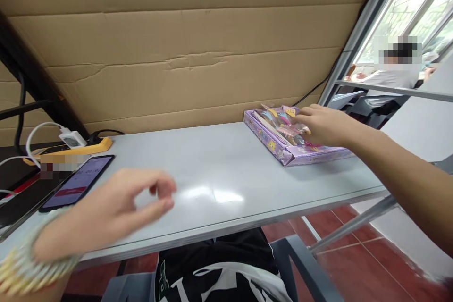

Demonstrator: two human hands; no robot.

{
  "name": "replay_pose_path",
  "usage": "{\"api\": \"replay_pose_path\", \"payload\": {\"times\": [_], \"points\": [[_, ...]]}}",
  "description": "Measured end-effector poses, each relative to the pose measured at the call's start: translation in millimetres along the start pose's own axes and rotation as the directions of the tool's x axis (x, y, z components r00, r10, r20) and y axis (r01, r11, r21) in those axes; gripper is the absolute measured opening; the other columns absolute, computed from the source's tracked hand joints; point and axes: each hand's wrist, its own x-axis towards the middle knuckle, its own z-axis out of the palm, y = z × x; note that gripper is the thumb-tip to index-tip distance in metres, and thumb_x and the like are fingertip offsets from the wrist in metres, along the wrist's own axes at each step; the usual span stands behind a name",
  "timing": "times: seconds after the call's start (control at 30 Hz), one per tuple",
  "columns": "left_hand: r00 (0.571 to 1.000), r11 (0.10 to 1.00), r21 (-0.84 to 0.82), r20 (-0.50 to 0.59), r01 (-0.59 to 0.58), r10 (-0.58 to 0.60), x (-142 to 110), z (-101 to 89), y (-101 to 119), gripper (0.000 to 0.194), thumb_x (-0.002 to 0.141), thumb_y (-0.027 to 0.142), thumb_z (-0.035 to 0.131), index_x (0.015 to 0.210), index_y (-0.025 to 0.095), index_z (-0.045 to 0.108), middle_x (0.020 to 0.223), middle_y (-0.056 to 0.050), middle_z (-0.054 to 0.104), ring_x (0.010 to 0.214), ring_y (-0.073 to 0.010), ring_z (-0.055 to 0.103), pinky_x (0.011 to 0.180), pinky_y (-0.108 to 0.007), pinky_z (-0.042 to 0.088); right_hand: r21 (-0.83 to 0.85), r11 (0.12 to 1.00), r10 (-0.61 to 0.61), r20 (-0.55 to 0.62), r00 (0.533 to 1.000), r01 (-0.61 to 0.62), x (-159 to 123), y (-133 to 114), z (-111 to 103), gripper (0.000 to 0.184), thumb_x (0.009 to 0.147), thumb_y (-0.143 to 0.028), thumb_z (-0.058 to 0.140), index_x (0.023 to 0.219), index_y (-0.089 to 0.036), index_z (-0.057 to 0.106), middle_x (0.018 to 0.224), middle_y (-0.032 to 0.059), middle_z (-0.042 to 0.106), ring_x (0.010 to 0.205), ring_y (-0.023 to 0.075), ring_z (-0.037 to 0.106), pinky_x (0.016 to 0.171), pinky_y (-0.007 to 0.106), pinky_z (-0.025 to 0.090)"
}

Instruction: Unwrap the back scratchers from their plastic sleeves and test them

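A flat purple toy box [283, 153] lies at the far right of the grey table [212, 170], filled with small colourful items in clear wrapping. My right hand [327, 125] reaches into the box, its fingers closed on a wrapped pink and yellow item [295, 130]. My left hand [109, 212] hovers over the table's near left part, blurred by motion, fingers loosely curled with thumb and forefinger close together and nothing visible in them. Several bangles [31, 269] circle that wrist.
A phone [76, 181] with a lit screen lies at the table's left. Behind it sit a yellow power strip [81, 148] and a white charger [72, 139] with cables. A cardboard wall [184, 56] stands behind the table. Another person [392, 75] sits beyond the metal frame at right.
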Motion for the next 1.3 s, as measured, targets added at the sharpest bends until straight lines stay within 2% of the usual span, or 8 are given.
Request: {"api": "replay_pose_path", "payload": {"times": [0.07, 0.3, 0.53, 0.67, 0.8, 1.0, 1.17, 1.3], "points": [[0.985, 0.986, -0.005, -0.039, -0.166, 0.166, 40.6, -7.5, 3.8, 0.040, 0.084, 0.052, 0.048, 0.078, 0.019, 0.067, 0.072, 0.000, 0.066, 0.066, -0.0122, 0.057, 0.065, -0.023, 0.047, -0.028, 0.999, -0.029, 0.115, 0.993, 0.033, 15.3, 3.4, 10.8, 0.035, 0.071, -0.026, 0.068, 0.100, -0.006, 0.071, 0.098, 0.0081, 0.071, 0.090, 0.0112, 0.059, 0.062, 0.022, 0.028], [0.989, 0.992, 0.022, -0.082, -0.122, 0.124, 106.9, 26.5, -30.5, 0.028, 0.084, 0.038, 0.046, 0.083, 0.015, 0.062, 0.071, 0.001, 0.065, 0.063, -0.0109, 0.056, 0.065, -0.024, 0.045, -0.041, 0.997, 0.078, 0.298, 0.951, -0.069, 32.7, 5.0, 15.4, 0.054, 0.087, -0.044, 0.045, 0.085, 0.002, 0.072, 0.076, 0.0136, 0.072, 0.075, 0.0083, 0.066, 0.059, 0.029, 0.023], [0.990, 0.987, 0.147, -0.112, -0.070, 0.087, 105.9, 48.2, -60.6, 0.026, 0.086, 0.031, 0.046, 0.094, 0.014, 0.063, 0.088, -0.006, 0.070, 0.077, -0.0168, 0.062, 0.073, -0.030, 0.045, -0.171, 0.982, 0.046, -0.175, 0.984, -0.076, 43.2, -2.4, -22.9, 0.053, 0.096, -0.034, 0.031, 0.096, -0.004, 0.074, 0.088, 0.0109, 0.073, 0.094, 0.0162, 0.064, 0.071, 0.031, 0.033], [0.993, 0.990, 0.127, -0.091, -0.057, 0.069, 98.7, 49.1, -59.7, 0.027, 0.086, 0.032, 0.046, 0.098, 0.014, 0.063, 0.090, -0.006, 0.070, 0.078, -0.0170, 0.063, 0.074, -0.030, 0.046, -0.052, 0.994, -0.109, -0.636, 0.764, 0.099, 42.3, -49.8, -48.4, 0.033, 0.095, -0.025, 0.046, 0.102, -0.004, 0.071, 0.096, 0.0128, 0.073, 0.093, 0.0149, 0.062, 0.084, 0.028, 0.045], [0.996, 0.992, 0.112, -0.057, -0.062, 0.069, 94.1, 52.2, -52.3, 0.027, 0.087, 0.031, 0.046, 0.098, 0.014, 0.063, 0.091, -0.006, 0.070, 0.080, -0.0178, 0.063, 0.075, -0.031, 0.046, -0.030, 0.898, -0.333, -0.698, 0.634, 0.438, 27.5, -98.2, -29.2, 0.020, 0.091, -0.019, 0.056, 0.104, -0.007, 0.066, 0.101, 0.0149, 0.071, 0.101, 0.0194, 0.063, 0.093, 0.036, 0.050], [0.996, 0.994, 0.078, 0.041, -0.078, 0.075, 94.0, 62.0, -47.7, 0.028, 0.088, 0.034, 0.046, 0.103, 0.017, 0.061, 0.096, -0.006, 0.070, 0.085, -0.0204, 0.064, 0.078, -0.034, 0.048, 0.210, 0.821, -0.379, -0.495, 0.782, 0.531, 11.8, -117.8, 7.6, 0.022, 0.090, -0.011, 0.050, 0.104, -0.014, 0.066, 0.100, 0.0122, 0.071, 0.091, 0.0189, 0.068, 0.077, 0.031, 0.056], [0.995, 0.992, 0.090, 0.059, -0.089, 0.084, 96.1, 66.0, -48.4, 0.027, 0.088, 0.035, 0.045, 0.101, 0.017, 0.061, 0.098, -0.007, 0.069, 0.088, -0.0219, 0.064, 0.081, -0.036, 0.049, 0.346, 0.833, -0.457, -0.007, 0.889, 0.431, 1.5, -103.7, -20.7, 0.054, 0.069, -0.009, 0.060, 0.122, -0.015, 0.064, 0.121, 0.0137, 0.068, 0.117, 0.0308, 0.061, 0.090, 0.043, 0.056], [0.990, 0.981, 0.139, 0.061, -0.136, 0.128, 94.3, 69.3, -38.5, 0.028, 0.089, 0.033, 0.044, 0.103, 0.015, 0.061, 0.104, -0.010, 0.068, 0.096, -0.0242, 0.063, 0.087, -0.039, 0.050, 0.391, 0.885, -0.271, -0.013, 0.963, 0.254, -13.2, -65.0, -43.6, 0.053, 0.071, -0.019, 0.057, 0.124, -0.020, 0.063, 0.131, 0.0104, 0.063, 0.124, 0.0305, 0.056, 0.099, 0.043, 0.050]]}}
